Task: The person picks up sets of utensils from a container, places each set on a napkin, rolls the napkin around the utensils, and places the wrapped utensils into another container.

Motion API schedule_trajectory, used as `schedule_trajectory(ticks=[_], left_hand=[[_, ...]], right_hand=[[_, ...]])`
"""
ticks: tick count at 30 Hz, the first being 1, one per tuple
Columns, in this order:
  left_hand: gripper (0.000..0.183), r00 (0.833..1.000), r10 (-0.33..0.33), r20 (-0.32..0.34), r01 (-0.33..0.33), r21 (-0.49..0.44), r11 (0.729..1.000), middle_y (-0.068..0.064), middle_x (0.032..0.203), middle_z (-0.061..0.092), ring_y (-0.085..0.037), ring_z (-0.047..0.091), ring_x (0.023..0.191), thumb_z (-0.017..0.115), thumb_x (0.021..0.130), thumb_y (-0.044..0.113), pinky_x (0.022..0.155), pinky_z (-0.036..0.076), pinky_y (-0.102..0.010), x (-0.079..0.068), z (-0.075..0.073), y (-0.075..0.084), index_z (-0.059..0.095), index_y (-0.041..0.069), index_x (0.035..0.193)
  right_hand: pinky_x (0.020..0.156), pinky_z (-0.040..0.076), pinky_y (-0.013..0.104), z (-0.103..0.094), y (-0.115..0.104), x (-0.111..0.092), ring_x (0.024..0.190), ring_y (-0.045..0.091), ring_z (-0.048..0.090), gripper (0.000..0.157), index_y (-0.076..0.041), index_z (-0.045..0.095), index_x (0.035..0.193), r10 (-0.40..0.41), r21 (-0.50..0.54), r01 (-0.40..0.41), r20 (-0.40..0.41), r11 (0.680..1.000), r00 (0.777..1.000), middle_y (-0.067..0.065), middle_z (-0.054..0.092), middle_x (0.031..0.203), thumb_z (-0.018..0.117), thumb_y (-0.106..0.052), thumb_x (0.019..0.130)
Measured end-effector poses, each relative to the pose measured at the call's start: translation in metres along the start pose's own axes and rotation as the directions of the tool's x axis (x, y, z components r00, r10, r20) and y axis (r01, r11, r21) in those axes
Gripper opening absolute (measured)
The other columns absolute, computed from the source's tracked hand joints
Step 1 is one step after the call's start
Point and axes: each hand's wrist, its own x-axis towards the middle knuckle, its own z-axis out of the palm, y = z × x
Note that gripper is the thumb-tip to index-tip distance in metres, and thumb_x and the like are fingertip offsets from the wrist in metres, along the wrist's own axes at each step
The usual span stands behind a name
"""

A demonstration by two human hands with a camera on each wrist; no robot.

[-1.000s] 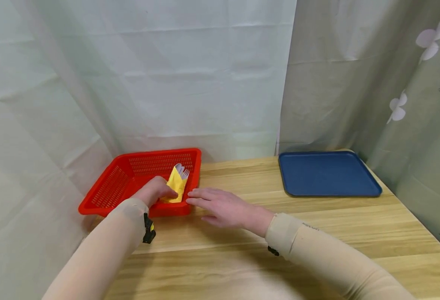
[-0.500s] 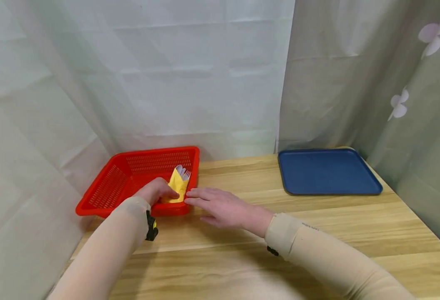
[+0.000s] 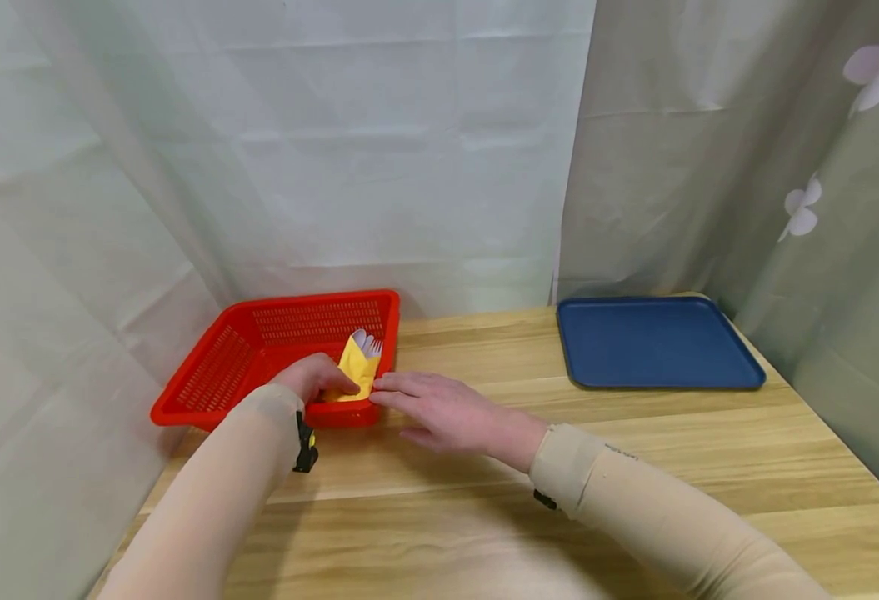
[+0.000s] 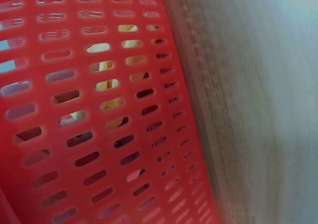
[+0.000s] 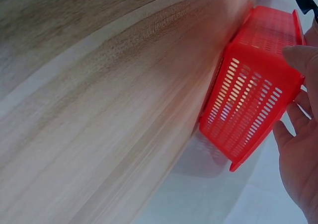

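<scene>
In the head view, a yellow pouch [image 3: 355,367] lies slanted in the right part of a red plastic basket [image 3: 319,319]. From its upper end show the white tips of a spoon [image 3: 359,337] and a fork [image 3: 376,347]. My left hand [image 3: 312,375] reaches over the basket's near rim and holds the pouch's lower left side; most of its fingers are hidden. Against the basket's near right corner rests my right hand [image 3: 442,408], fingers extended. The left wrist view is filled by the slotted basket wall [image 4: 94,124], with yellow behind the slots.
A blue rectangular tray [image 3: 656,343] lies flat at the back right of the wooden table [image 3: 484,517]. Pale curtains [image 3: 394,150] hang close behind and on both sides. The basket stands near the left curtain.
The pouch has shifted slightly right, closer to the basket's right wall, and my left hand with it. My right hand stays at the corner. The head view has tilted a little.
</scene>
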Motion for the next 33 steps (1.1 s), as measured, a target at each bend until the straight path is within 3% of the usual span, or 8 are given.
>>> schedule_trajectory(ticks=[17,23,33], left_hand=[[0.062,0.999,0.016,-0.033,-0.013,0.086,0.996,-0.019,0.134,0.060,-0.035,0.055,0.121,0.085,0.096,0.030,0.116,0.047,-0.054,-0.017,0.001,0.008,0.054,0.003,0.144],[0.061,0.999,0.043,-0.029,-0.036,0.204,0.978,-0.019,0.126,0.062,-0.034,0.057,0.115,0.083,0.098,0.029,0.109,0.053,-0.047,-0.023,0.000,0.013,0.056,-0.002,0.143],[0.046,0.995,0.076,-0.059,-0.055,0.295,0.954,-0.018,0.112,0.068,-0.031,0.062,0.099,0.084,0.097,0.028,0.095,0.059,-0.040,-0.025,-0.003,0.017,0.067,-0.002,0.128]], right_hand=[[0.128,0.035,0.038,-0.004,-0.003,-0.002,0.158,0.019,0.042,0.075,-0.017,0.048,0.167,0.012,0.019,-0.012,0.003,1.000,1.000,0.002,0.046,0.171,0.083,-0.026,0.102],[0.129,0.032,0.038,-0.003,-0.002,-0.003,0.159,0.020,0.041,0.073,-0.017,0.048,0.167,0.009,0.016,-0.009,-0.009,1.000,1.000,0.002,0.045,0.172,0.081,-0.026,0.103],[0.130,0.032,0.039,-0.001,-0.001,-0.002,0.159,0.022,0.042,0.073,-0.017,0.049,0.166,0.001,0.012,0.000,-0.021,1.000,1.000,0.002,0.045,0.172,0.083,-0.024,0.102]])
